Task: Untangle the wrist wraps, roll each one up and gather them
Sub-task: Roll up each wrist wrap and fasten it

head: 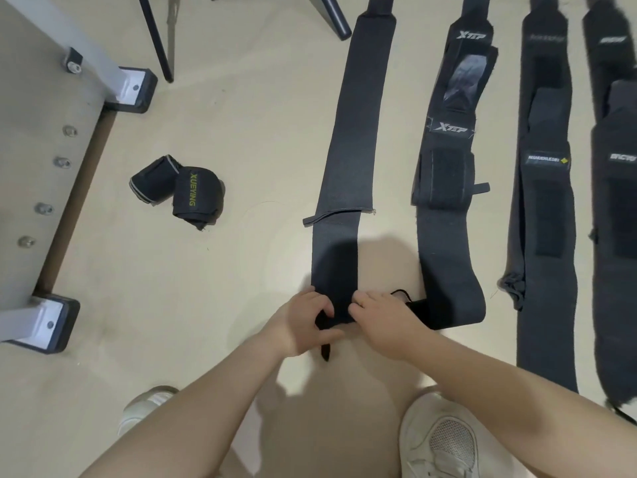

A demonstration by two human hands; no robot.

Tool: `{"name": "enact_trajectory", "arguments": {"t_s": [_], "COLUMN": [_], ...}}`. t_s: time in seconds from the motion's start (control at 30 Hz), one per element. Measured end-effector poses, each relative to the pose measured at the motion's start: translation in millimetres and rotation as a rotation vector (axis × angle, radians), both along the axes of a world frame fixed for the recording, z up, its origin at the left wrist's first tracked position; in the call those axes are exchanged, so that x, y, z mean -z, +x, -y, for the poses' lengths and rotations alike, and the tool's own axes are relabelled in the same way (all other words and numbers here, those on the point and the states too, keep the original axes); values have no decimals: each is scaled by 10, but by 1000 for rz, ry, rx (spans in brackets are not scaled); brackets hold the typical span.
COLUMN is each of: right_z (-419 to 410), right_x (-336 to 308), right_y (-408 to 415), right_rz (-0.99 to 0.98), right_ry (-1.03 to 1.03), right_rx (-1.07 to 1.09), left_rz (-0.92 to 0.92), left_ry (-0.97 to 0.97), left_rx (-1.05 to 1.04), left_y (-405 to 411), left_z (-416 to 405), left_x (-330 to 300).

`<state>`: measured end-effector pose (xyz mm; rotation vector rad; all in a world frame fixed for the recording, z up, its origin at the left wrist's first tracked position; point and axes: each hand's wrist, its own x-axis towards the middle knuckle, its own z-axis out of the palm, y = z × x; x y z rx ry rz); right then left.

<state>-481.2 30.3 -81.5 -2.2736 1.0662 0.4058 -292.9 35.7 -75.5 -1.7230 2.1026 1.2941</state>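
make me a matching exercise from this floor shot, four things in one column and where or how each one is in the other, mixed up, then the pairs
Things
1. plain black wrap
2. rolled wraps
3. Xtep wrap
4. white shoe

Place or state
A. lying flat just right of the wrap being rolled
B. near end held by the left hand and the right hand
C. at the bottom edge, below the right forearm
D. already rolled, lying together on the floor to the left

Pairs: 1-B, 2-D, 3-A, 4-C
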Motion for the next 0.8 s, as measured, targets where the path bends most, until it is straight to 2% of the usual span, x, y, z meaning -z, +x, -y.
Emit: {"name": "enact_trajectory", "arguments": {"t_s": [0.1, 0.23, 0.33, 0.4, 0.47, 0.53, 0.63, 0.73, 0.8], "right_z": [-94, -117, -101, -85, -74, -60, -142, -167, -131], "right_x": [54, 50, 20, 18, 0, -7, 81, 118, 94], "right_y": [-71, -1, 87, 117, 122, 127, 111, 91, 106], "right_rz": [21, -24, -47, -44, -5, 11, -43, -93, -53], "right_ry": [20, 79, 105, 69, -15, -127, -162, -175, -108], "right_rx": [73, 214, 390, 417, 338, 166, -112, -82, 41], "left_rz": [-28, -5, 52, 144, 166, 195, 160, 144, 125], "left_ry": [-108, -249, -238, -224, -280, -290, -370, -445, -432], "left_rx": [86, 76, 81, 125, 145, 124, 161, 208, 221], "left_y": [-87, -62, -76, -145, -222, -258, -215, -147, -111], "left_z": [-74, -154, -146, -114, -108, -110, -150, -200, -221], "left_x": [81, 200, 226, 155, 155, 115, 201, 306, 309]}}
